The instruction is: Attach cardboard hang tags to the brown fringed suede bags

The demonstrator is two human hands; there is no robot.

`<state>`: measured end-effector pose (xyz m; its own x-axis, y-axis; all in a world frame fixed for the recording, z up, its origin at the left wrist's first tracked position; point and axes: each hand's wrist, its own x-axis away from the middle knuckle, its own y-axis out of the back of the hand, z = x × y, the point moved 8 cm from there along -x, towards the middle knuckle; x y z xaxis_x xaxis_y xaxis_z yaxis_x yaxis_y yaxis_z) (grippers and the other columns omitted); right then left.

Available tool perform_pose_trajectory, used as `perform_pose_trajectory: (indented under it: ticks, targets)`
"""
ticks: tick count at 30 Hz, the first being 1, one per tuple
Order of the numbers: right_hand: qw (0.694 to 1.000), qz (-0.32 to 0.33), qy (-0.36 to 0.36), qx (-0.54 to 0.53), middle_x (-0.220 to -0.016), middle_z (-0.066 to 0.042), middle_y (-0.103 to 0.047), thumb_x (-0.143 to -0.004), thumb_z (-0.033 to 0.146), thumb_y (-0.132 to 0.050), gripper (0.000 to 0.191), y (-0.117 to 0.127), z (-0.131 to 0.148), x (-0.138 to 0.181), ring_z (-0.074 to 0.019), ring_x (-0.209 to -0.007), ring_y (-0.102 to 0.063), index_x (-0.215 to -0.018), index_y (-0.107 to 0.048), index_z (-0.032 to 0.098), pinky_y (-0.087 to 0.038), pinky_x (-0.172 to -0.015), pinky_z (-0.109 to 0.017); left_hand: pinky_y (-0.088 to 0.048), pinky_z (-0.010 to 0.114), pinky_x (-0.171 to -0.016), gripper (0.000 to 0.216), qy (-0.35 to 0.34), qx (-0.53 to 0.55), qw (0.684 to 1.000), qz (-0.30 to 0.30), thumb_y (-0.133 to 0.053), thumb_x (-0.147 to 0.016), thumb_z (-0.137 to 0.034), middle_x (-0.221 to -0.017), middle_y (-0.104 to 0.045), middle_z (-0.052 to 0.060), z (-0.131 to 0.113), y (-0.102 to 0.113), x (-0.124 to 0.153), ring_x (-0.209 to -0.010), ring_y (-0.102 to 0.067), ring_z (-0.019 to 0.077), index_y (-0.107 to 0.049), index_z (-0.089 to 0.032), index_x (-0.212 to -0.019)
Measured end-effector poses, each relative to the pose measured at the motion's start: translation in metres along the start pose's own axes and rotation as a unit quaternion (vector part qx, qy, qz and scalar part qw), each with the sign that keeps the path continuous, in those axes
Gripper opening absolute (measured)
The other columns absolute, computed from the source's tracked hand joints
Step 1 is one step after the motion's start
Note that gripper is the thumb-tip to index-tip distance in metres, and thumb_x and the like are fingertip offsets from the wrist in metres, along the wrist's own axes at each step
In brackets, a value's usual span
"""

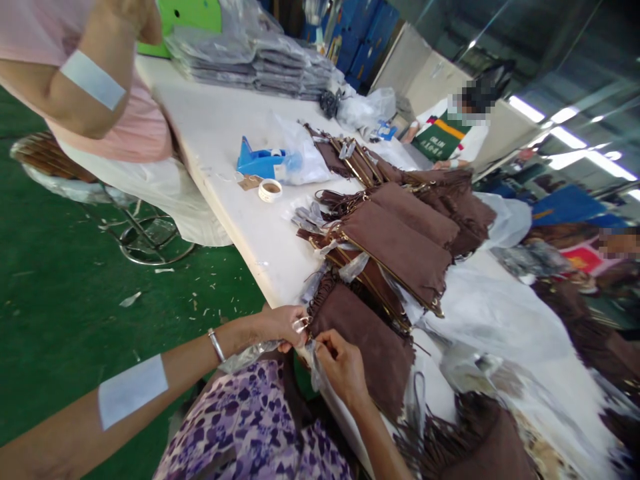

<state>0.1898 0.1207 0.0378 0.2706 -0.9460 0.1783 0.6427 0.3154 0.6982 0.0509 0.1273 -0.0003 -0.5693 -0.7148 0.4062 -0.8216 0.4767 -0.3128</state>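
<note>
A brown fringed bag (367,340) lies at the table's near edge, in front of my body. My left hand (286,327) is closed at the bag's left corner, on a shiny metal clasp (301,324). Clear plastic (250,353) trails below that hand. Close by, my right hand (343,367) is closed in a pinch on a strip of clear plastic (316,367) beside the same corner. Exactly how the clasp, plastic and bag join is hidden by the fingers. More brown bags (395,240) with gold zips and plastic-wrapped parts are piled just beyond.
On the white table (210,140) are a blue tape dispenser (260,160), a tape roll (270,191) and stacked plastic-wrapped packages (275,67). A person in pink (115,127) stands at left near a stool (55,160). Another person (450,137) works across the table.
</note>
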Motion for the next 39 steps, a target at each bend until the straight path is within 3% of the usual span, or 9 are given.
perform_pose_trajectory:
  ticks: [7, 11, 15, 18, 22, 28, 32, 39]
  targets:
    - [1.0, 0.01, -0.011, 0.005, -0.064, 0.003, -0.061, -0.084, 0.025, -0.053, 0.013, -0.008, -0.006, -0.005, -0.0122, -0.056, -0.053, -0.079, -0.064, 0.021, -0.034, -0.054, -0.02, -0.035, 0.019, -0.04, 0.038, -0.018, -0.027, 0.998, -0.048, -0.072, -0.06, -0.023, -0.065, -0.059, -0.005, 0.013, 0.0, -0.008, -0.04, -0.047, 0.0082, -0.052, -0.018, -0.091]
    - [0.999, 0.042, -0.004, 0.008, -0.064, 0.004, -0.06, -0.085, 0.027, -0.055, 0.012, -0.007, -0.005, -0.005, -0.0118, -0.057, -0.054, -0.078, -0.063, 0.021, -0.034, -0.056, -0.021, -0.032, 0.019, -0.041, 0.03, -0.017, -0.05, 0.998, -0.045, -0.07, -0.066, -0.027, -0.06, -0.06, -0.005, 0.011, 0.003, -0.007, -0.04, -0.047, 0.0083, -0.056, -0.017, -0.09]
    - [0.995, 0.081, 0.002, -0.056, -0.067, 0.004, -0.06, -0.091, 0.03, -0.053, 0.014, 0.009, -0.002, -0.004, -0.0119, -0.061, -0.056, -0.098, -0.062, 0.022, -0.037, -0.057, -0.02, -0.029, 0.018, -0.041, 0.014, -0.002, -0.066, 0.997, -0.029, -0.062, -0.071, -0.025, -0.046, -0.055, -0.004, 0.01, 0.004, -0.005, -0.039, -0.048, 0.0098, -0.058, -0.015, -0.078]
    - [0.992, 0.092, 0.012, -0.08, -0.071, 0.004, -0.063, -0.094, 0.03, -0.05, 0.022, 0.026, 0.006, -0.007, -0.0104, -0.057, -0.052, -0.113, -0.058, 0.023, -0.036, -0.054, -0.019, -0.031, 0.018, -0.041, 0.013, 0.006, -0.068, 0.997, -0.024, -0.058, -0.071, -0.024, -0.051, -0.061, -0.001, 0.012, 0.004, -0.007, -0.041, -0.051, 0.0106, -0.06, -0.015, -0.08]
    - [0.99, 0.082, 0.015, -0.113, -0.077, 0.003, -0.065, -0.092, 0.028, -0.053, 0.014, 0.035, 0.016, -0.015, -0.0091, -0.057, -0.05, -0.101, -0.062, 0.022, -0.036, -0.052, -0.019, -0.041, 0.02, -0.045, 0.02, 0.008, -0.063, 0.997, -0.039, -0.056, -0.07, -0.025, -0.075, -0.071, 0.004, 0.014, 0.004, -0.008, -0.047, -0.057, 0.0113, -0.062, -0.015, -0.086]
    - [0.987, 0.061, 0.0, -0.146, -0.063, 0.006, -0.055, -0.089, 0.024, -0.056, 0.009, 0.018, 0.016, -0.027, -0.0091, -0.054, -0.047, -0.087, -0.064, 0.02, -0.035, -0.052, -0.019, -0.038, 0.018, -0.041, 0.02, -0.003, -0.07, 0.992, -0.105, -0.053, -0.075, -0.028, -0.054, -0.058, -0.004, 0.01, 0.007, -0.001, -0.043, -0.053, 0.0111, -0.059, -0.015, -0.09]
    - [0.99, 0.056, 0.009, -0.127, -0.065, 0.005, -0.057, -0.088, 0.023, -0.056, 0.011, 0.012, 0.019, -0.031, -0.0101, -0.058, -0.051, -0.081, -0.063, 0.02, -0.037, -0.055, -0.019, -0.034, 0.017, -0.037, 0.023, -0.003, -0.062, 0.991, -0.123, -0.049, -0.078, -0.03, -0.068, -0.064, -0.001, 0.015, 0.008, -0.003, -0.04, -0.051, 0.0088, -0.059, -0.016, -0.093]
    - [0.997, 0.025, 0.059, -0.033, -0.084, 0.001, -0.065, -0.092, 0.018, -0.049, 0.016, 0.011, 0.022, -0.036, -0.0129, -0.074, -0.06, -0.093, -0.064, 0.021, -0.042, -0.068, -0.022, -0.032, 0.015, -0.034, 0.029, -0.006, -0.045, 0.992, -0.114, -0.049, -0.082, -0.038, -0.078, -0.068, 0.002, 0.022, 0.008, -0.008, -0.036, -0.048, 0.0056, -0.061, -0.016, -0.096]
